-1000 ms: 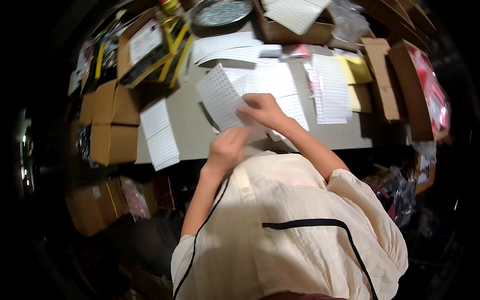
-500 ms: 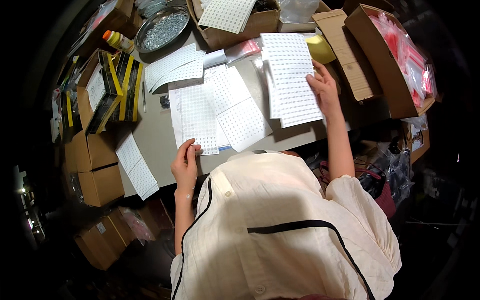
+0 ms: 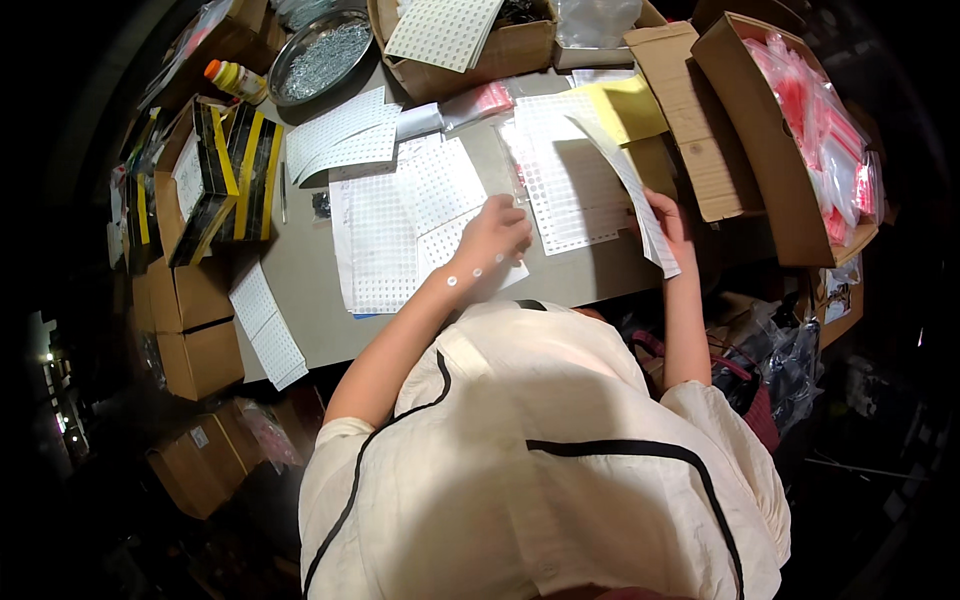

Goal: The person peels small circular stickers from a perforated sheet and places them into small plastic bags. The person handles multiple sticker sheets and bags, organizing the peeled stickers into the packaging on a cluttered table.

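My right hand (image 3: 668, 222) is closed on the edge of a sticker sheet (image 3: 640, 200), which is tilted up and seen nearly edge-on. Beneath it, more white sheets with rows of small round marks (image 3: 560, 190) lie on the table. My left hand (image 3: 497, 238) hovers over another spread of sticker sheets (image 3: 435, 185), its fingers bent, slightly apart and a little blurred; I see nothing in them. Several small white round stickers (image 3: 452, 281) are stuck along my left wrist and the back of the hand.
A metal bowl of small metal parts (image 3: 325, 60) stands at the back left, near a yellow bottle (image 3: 235, 80). Black-and-yellow boxes (image 3: 225, 170) line the left side. An open carton of red-edged plastic bags (image 3: 760, 150) is on the right. A yellow sheet (image 3: 625, 108) lies behind the sheets.
My left hand has moved right, from the near edge of the left sheets to their right side. My right hand has come down and nearer, tilting a sheet away from the others, now on the table.
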Demonstrator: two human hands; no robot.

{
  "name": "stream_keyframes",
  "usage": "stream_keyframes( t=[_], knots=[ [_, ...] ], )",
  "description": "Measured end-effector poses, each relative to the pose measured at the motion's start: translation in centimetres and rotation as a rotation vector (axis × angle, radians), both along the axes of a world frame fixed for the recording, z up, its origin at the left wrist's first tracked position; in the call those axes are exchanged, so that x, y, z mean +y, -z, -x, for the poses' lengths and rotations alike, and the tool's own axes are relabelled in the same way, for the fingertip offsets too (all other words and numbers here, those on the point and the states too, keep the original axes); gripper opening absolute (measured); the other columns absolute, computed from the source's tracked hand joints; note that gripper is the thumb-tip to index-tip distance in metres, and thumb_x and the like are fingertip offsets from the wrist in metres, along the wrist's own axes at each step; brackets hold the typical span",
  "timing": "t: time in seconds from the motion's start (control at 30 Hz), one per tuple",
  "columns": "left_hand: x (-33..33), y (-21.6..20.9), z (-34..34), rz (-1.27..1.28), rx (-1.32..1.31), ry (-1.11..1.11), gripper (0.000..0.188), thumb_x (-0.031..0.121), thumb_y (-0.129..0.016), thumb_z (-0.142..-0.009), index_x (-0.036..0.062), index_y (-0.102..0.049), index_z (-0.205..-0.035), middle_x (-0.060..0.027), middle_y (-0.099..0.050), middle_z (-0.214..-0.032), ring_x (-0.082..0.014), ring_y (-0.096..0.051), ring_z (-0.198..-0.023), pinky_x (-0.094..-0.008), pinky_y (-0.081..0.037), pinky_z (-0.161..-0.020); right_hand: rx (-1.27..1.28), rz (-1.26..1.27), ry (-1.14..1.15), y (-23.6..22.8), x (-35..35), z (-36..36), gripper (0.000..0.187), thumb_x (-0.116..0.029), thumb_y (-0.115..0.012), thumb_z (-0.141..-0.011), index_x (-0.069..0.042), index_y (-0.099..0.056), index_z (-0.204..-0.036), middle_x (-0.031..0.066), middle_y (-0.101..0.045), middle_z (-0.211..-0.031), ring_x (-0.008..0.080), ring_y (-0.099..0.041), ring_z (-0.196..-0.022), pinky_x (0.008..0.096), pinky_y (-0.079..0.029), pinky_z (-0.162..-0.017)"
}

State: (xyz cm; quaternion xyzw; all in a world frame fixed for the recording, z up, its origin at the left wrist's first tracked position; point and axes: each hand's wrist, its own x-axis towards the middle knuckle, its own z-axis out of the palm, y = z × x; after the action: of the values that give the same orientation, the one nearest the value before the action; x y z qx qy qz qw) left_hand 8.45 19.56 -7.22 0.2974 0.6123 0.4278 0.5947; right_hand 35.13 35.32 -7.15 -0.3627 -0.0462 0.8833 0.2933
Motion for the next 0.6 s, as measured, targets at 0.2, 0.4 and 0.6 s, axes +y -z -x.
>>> stream_keyframes(
  t=[0.2, 0.4, 0.6],
  knots=[
    [3.1, -2.8, -1.6, 0.266, 0.067, -0.006, 0.045, 0.023, -0.066, -0.091, -0.0075, -0.055, -0.121, -0.0145, -0.064, -0.095, -0.0182, -0.064, -0.082, -0.0309, -0.049, -0.066, -0.109, -0.132, -0.159, -2.5, -2.1, 1.6, 0.044, -0.011, -0.057, -0.093, 0.006, -0.056, -0.133, 0.0138, -0.072, -0.108, 0.0176, -0.072, -0.083, 0.0286, -0.061, -0.071],
    [2.7, -5.1, -2.2, 0.087, -0.088, -0.259, 0.015, 0.02, -0.072, -0.088, 0.0063, -0.066, -0.092, 0.007, -0.056, -0.071, -0.0032, -0.041, -0.058, -0.0197, -0.032, -0.054, 0.024, -0.265, -0.01, 1.1, 0.3, 0.1, 0.047, -0.01, -0.059, -0.091, 0.004, -0.051, -0.136, 0.0172, -0.064, -0.123, 0.0232, -0.064, -0.111, 0.0364, -0.053, -0.097],
    [1.6, -4.0, 1.4, 0.156, -0.053, -0.261, 0.012, 0.016, -0.073, -0.085, 0.0083, -0.067, -0.092, 0.0068, -0.057, -0.073, -0.003, -0.041, -0.06, -0.0192, -0.033, -0.056, -0.352, -0.703, 0.032, 7.1, 5.8, -2.2, 0.052, -0.008, -0.072, -0.083, -0.001, -0.054, -0.131, 0.0131, -0.06, -0.128, 0.0205, -0.057, -0.116, 0.0354, -0.048, -0.099]
  ],
)
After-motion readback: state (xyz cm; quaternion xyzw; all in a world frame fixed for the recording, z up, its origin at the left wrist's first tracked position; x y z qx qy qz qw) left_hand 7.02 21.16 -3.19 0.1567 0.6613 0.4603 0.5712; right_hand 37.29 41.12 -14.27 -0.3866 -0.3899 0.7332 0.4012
